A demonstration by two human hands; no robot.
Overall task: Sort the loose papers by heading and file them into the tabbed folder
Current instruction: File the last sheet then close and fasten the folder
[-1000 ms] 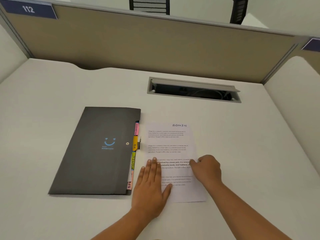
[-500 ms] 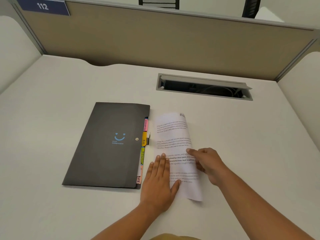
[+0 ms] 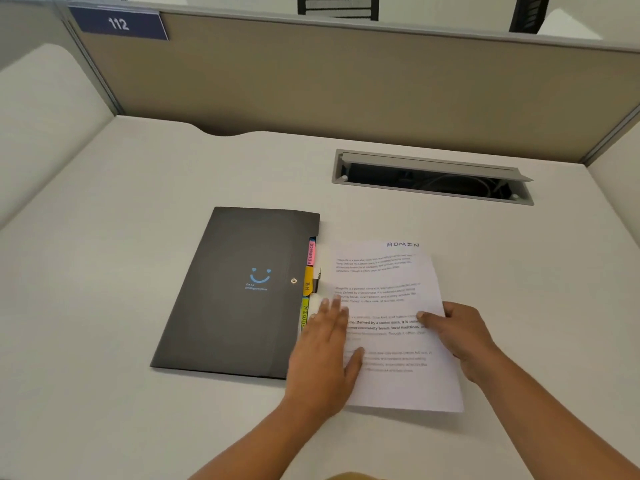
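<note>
We judge filing unstarted; tabbed folder (image 3: 235, 289) closed.
Papers (image 3: 384, 275) at its 3 o'clock; left grip (image 3: 325, 355) flat, released; right grip (image 3: 457, 334) pinching them.

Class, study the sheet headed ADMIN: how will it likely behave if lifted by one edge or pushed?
Probably floppy: the ADMIN sheet looks thin, and its print lines look wavy. Likely light: the right hand merely pinches its right edge. It may slide on the smooth desk; the left hand presses flat on it.
</note>
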